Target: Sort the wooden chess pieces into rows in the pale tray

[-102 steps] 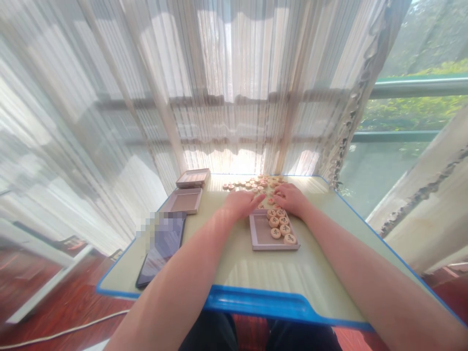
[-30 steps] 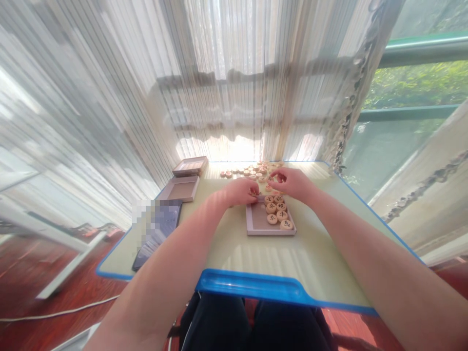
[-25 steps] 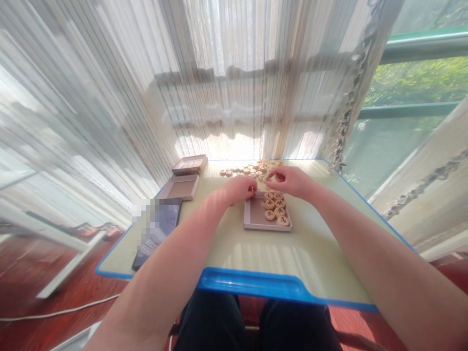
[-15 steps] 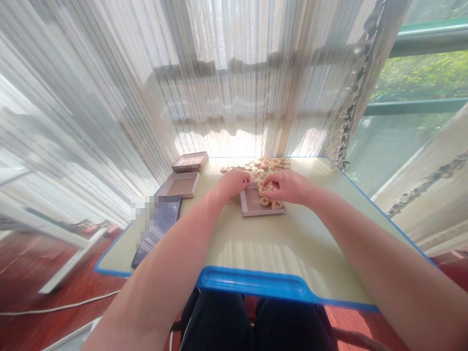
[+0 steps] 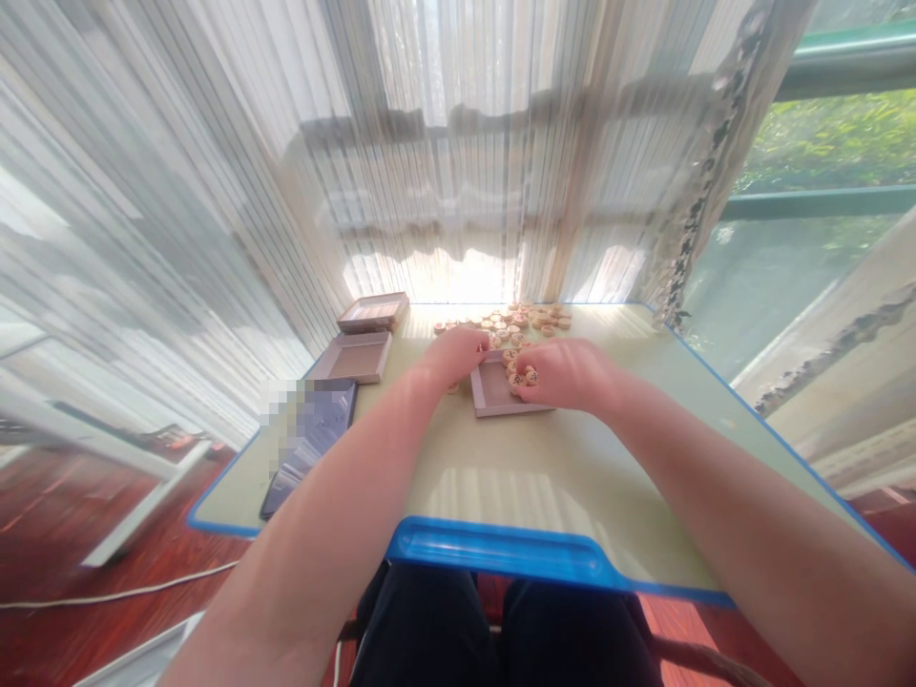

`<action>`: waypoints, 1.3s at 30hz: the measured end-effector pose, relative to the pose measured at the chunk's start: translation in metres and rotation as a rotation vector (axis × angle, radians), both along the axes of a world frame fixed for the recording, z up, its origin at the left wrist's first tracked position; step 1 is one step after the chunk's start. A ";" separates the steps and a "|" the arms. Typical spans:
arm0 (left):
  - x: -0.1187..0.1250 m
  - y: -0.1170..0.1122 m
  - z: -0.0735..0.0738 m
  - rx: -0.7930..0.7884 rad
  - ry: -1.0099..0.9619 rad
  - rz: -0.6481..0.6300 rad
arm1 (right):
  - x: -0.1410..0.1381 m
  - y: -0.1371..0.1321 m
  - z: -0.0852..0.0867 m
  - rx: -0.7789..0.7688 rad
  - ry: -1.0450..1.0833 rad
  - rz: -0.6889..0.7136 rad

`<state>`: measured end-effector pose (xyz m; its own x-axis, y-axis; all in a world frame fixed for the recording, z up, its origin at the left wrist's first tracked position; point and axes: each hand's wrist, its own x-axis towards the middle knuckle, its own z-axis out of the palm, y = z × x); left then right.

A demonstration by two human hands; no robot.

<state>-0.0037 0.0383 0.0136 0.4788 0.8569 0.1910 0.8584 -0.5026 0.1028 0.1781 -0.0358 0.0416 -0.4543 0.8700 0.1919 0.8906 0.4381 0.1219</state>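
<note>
A shallow open box (image 5: 497,410) stands near the middle of the table, with round wooden Chinese chess pieces (image 5: 516,380) in its right part. My right hand (image 5: 565,370) reaches over the box's right side, its fingers curled and closed on a Chinese chess piece (image 5: 531,375) among the others. This hand hides part of the box and some pieces. At the far left corner of the box is my left hand (image 5: 456,355), fingers bent together; what they pinch is too small to make out. One more piece (image 5: 452,387) lies under the left wrist.
Many loose pieces (image 5: 522,317) spread across the table's far side. At the left, an open box (image 5: 356,358) and another box (image 5: 373,311) stand near a dark tablet-like object (image 5: 315,444). A blue tray edge (image 5: 501,551) runs along the table front. Sheer curtains (image 5: 458,191) hang behind.
My right hand has lowered over the box's right side, and its fingers have closed in on the pieces, covering the near-right ones. My left hand stays nearly where it was.
</note>
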 end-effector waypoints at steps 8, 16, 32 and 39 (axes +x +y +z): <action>0.000 -0.001 0.000 0.002 -0.002 0.007 | 0.000 0.001 -0.001 -0.010 0.025 0.019; 0.001 -0.003 0.002 0.017 0.008 0.002 | 0.002 0.006 -0.001 0.020 0.131 0.027; 0.009 -0.005 -0.007 0.151 -0.321 0.038 | 0.060 0.076 -0.055 -0.132 0.351 -0.336; -0.003 0.012 -0.017 -0.010 -0.489 0.308 | 0.057 0.076 -0.054 -0.150 0.384 -0.192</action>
<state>-0.0068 0.0504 -0.0033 0.0652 0.9456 0.3188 0.8166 -0.2342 0.5275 0.2355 0.0400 -0.0128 -0.2023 0.9625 0.1807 0.9257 0.2482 -0.2854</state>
